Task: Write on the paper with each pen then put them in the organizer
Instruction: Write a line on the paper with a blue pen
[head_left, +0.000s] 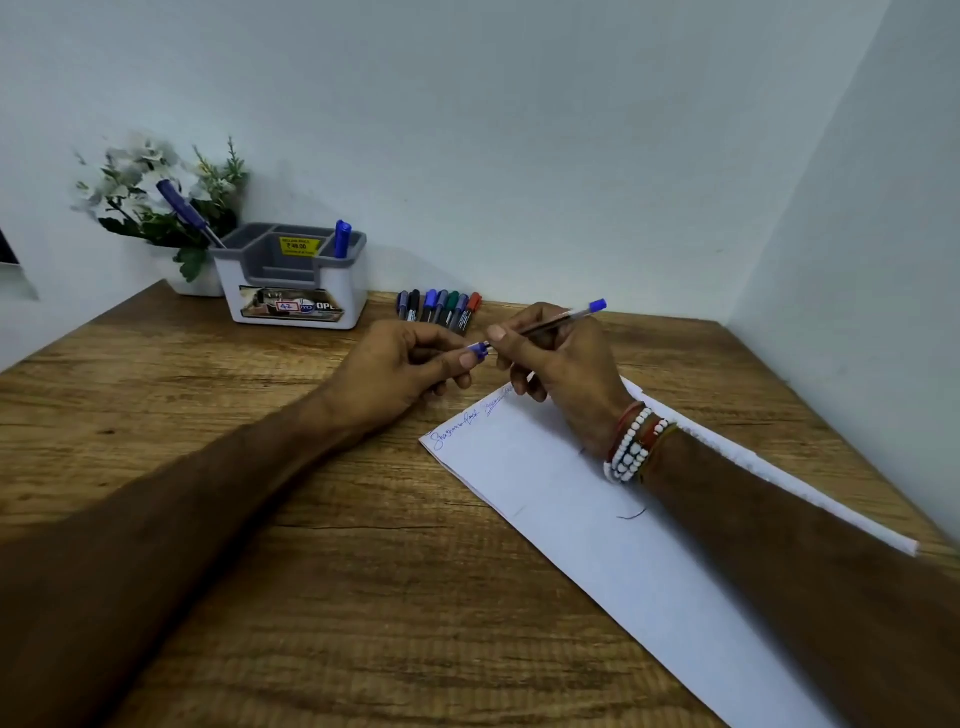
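Observation:
My right hand (563, 366) holds a clear-barrelled blue pen (566, 315) above the top of the white paper (582, 499). My left hand (400, 371) pinches the pen's blue cap (478, 351) right at the pen's tip end; whether the cap is seated on the tip is unclear. Blue handwriting runs along the paper's top edge. The white and grey organizer (293, 280) stands at the back left with two blue pens (342, 238) upright in it. Several marker pens (439, 307) lie in a row by the wall, right of the organizer.
A white pot of artificial flowers (161, 197) stands behind the organizer's left side. The wooden table (260, 467) meets walls at the back and on the right. My right wrist wears beaded bracelets (631, 447).

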